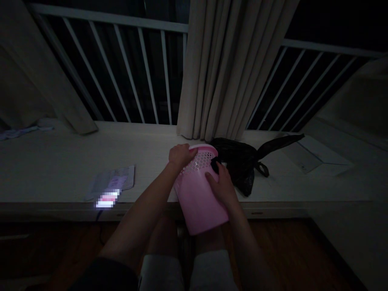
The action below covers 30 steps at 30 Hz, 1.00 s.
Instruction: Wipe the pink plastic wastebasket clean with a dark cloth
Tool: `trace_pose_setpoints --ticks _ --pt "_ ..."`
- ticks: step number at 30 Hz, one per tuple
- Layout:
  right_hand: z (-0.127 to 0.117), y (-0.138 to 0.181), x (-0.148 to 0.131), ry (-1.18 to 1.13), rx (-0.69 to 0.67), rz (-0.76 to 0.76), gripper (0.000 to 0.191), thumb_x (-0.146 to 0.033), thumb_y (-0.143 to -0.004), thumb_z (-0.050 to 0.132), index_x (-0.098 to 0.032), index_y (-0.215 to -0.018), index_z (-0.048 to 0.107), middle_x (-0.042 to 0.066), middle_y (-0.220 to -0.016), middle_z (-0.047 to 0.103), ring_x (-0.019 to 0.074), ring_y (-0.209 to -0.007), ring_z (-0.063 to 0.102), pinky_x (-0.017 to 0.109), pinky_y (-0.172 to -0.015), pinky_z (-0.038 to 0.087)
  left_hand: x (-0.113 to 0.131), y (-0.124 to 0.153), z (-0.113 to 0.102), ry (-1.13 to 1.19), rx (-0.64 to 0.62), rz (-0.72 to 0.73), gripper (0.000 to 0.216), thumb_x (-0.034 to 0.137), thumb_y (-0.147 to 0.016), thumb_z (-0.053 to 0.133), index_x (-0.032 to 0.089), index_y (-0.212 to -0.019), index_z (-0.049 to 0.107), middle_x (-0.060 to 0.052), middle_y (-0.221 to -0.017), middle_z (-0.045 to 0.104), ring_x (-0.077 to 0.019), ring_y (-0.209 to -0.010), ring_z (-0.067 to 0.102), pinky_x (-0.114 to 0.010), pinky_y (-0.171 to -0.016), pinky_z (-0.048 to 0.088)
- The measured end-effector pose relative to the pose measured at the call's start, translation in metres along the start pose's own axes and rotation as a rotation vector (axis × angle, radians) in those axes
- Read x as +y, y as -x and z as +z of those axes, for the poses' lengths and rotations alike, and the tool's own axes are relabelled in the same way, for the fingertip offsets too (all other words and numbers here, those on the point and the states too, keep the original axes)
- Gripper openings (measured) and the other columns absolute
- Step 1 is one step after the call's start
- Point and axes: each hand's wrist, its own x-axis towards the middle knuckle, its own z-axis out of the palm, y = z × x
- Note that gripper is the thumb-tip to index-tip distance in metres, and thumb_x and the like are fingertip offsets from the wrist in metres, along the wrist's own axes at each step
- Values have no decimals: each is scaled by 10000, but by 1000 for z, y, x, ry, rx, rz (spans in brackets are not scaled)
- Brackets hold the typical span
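A pink plastic wastebasket [201,198] with a honeycomb-pierced upper band leans in front of me, its rim away from me and its base over my knees. My left hand [181,157] grips the far left of its rim, thumb over the edge. On the basket's right side rests my right hand [222,182], its thumb lying along the wall. A small black bundle [215,164], perhaps folded plastic, is held at its fingertips; most of those fingers are hidden. Just beyond, a tied black garbage bag [242,157] slumps on the white ledge [151,161].
At left on the ledge lies a thin packet of papers [127,178], beside a lit, pixelated screen [107,199] with a cable. A white box [315,155] stands at right. Beige curtains [209,72] and a white railing [130,72] are behind. The room is dim.
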Motion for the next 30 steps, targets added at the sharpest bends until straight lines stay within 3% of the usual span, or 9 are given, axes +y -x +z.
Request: trace_pose_setpoints --ticks 4,9,14,21,26,30 --pt "0 0 2 -72 102 -61 506 -490 -901 456 -165 -1285 513 162 -1277 554 265 -1218 510 463 -1037 405 0 0 -1 2 -21 -5 598 608 -881 346 148 -1066 680 -168 -1015 701 -303 -980 653 -376 -798 483" --pt "2 2 -1 40 199 -85 421 -440 -865 506 -165 -1174 586 149 -1166 612 313 -1205 491 559 -1061 333 -1 1 -2 3 -22 -15 616 618 -880 338 144 -1078 677 -173 -1013 700 -306 -976 655 -377 -797 482" --pt "-3 4 -6 -33 108 -197 420 -388 -835 543 -178 -1197 574 154 -1238 557 275 -1192 510 479 -1031 411 -1 2 -3 -7 -23 -19 608 605 -887 327 148 -1088 674 -175 -1023 699 -309 -986 652 -381 -804 481" --pt "-14 12 -9 -64 -79 -422 384 -166 -711 544 -224 -1072 660 101 -1324 529 262 -1263 472 478 -1071 372 0 1 -2 -18 -4 -19 635 631 -884 320 147 -1077 683 -179 -1001 703 -310 -968 657 -377 -791 486" --pt "-16 15 -11 -86 -103 -470 166 -215 -763 550 -241 -825 701 72 -1207 595 250 -1170 534 460 -1022 409 -2 2 -1 -16 -3 -26 618 626 -883 333 155 -1074 683 -169 -1008 705 -300 -966 656 -369 -794 485" --pt "-13 14 -14 -73 -40 -449 111 -229 -772 562 -220 -755 671 93 -1117 605 246 -1109 554 437 -980 435 -3 3 -2 -15 -2 -30 616 625 -883 331 154 -1072 682 -169 -1005 704 -306 -969 656 -378 -797 485"
